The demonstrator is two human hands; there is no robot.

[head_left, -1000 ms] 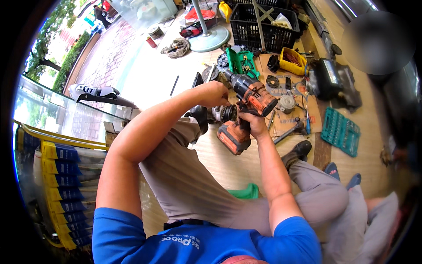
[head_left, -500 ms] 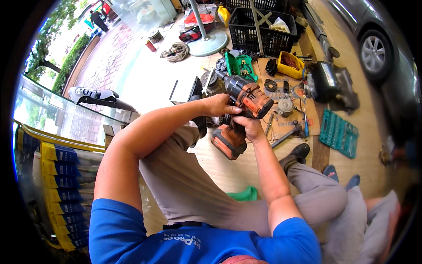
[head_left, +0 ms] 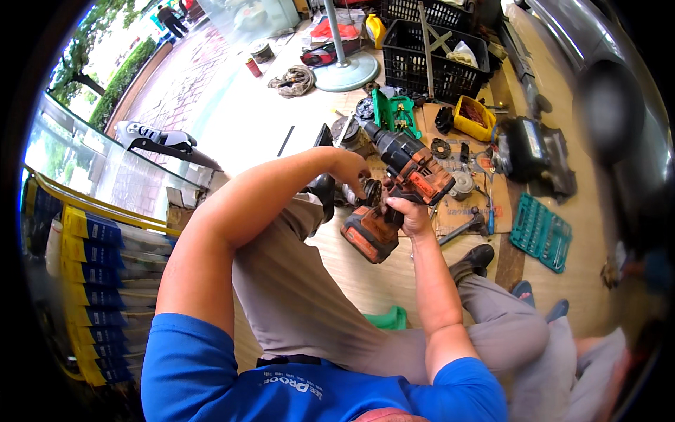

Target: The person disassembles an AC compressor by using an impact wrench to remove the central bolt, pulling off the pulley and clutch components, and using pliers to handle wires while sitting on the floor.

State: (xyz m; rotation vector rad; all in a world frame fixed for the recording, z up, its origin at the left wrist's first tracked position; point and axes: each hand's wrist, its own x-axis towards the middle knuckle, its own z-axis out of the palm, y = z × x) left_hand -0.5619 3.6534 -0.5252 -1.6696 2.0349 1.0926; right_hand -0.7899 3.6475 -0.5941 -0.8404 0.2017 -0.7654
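My right hand (head_left: 413,216) grips an orange and black cordless drill (head_left: 420,171) by its handle. The drill's chuck points up and to the left, and its battery hangs down near my knees. My left hand (head_left: 347,167) is off the drill, its fingers bent downward beside a dark round part (head_left: 373,188) just left of the handle. What those fingertips pinch is partly hidden. Beyond my left hand stands a metal motor-like assembly (head_left: 351,133), partly covered by the hand and drill.
Past the drill lie an open green case (head_left: 397,112), a yellow bin (head_left: 474,118), a hammer (head_left: 464,228) and a round metal part (head_left: 461,184). A teal socket set (head_left: 540,232) is at right, near a grey car (head_left: 590,42). Black crates (head_left: 436,67) stand farther back.
My left hand has let go of the drill and moved left and down to the dark round part. The drill has shifted slightly right and down in my right hand. The whole view has shifted slightly.
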